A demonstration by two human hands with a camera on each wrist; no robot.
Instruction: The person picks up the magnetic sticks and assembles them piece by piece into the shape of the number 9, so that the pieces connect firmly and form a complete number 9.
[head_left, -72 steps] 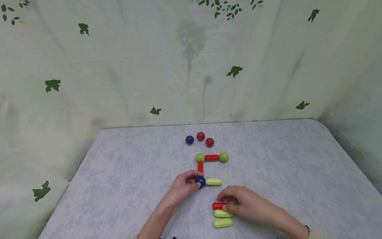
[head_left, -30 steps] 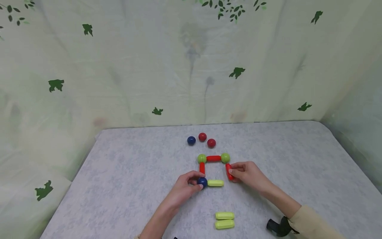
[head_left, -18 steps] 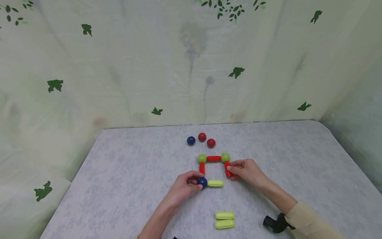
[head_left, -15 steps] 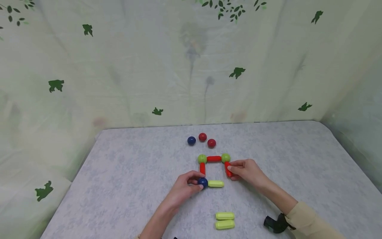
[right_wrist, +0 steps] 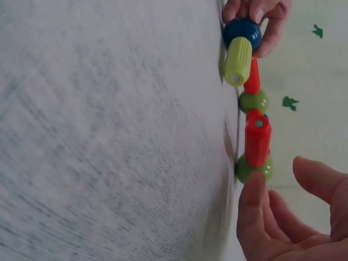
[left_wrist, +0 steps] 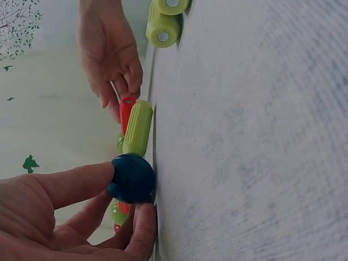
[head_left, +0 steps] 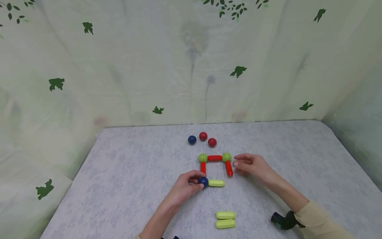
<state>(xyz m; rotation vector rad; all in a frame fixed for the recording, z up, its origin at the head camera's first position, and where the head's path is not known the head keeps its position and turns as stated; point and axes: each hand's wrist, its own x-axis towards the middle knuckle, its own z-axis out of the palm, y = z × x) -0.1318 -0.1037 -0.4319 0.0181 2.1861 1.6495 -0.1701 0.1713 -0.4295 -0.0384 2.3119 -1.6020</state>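
My left hand (head_left: 186, 186) pinches a blue ball (left_wrist: 132, 178) between thumb and fingers. From that ball a yellow-green rod (head_left: 216, 183) points right, and a red rod (head_left: 203, 168) runs back to a green ball (head_left: 203, 158). Another red rod (head_left: 214, 158) links this to a second green ball (head_left: 226, 157). A third red rod (right_wrist: 257, 142) extends from the second green ball toward the front, its near end free with a metal tip showing. Just right of it, my right hand (head_left: 253, 166) holds nothing, thumb and fingers apart.
Behind the joined pieces lie a loose blue ball (head_left: 192, 139) and two red balls (head_left: 203, 136). Two yellow-green rods (head_left: 225, 219) lie side by side nearer the front of the grey table (head_left: 134, 159). A patterned curtain (head_left: 125, 66) hangs behind.
My right hand took a red rod from beside the yellow-green ones, set it against the right green ball, then let go and drew slightly right. The left hand kept its pinch on the blue ball.
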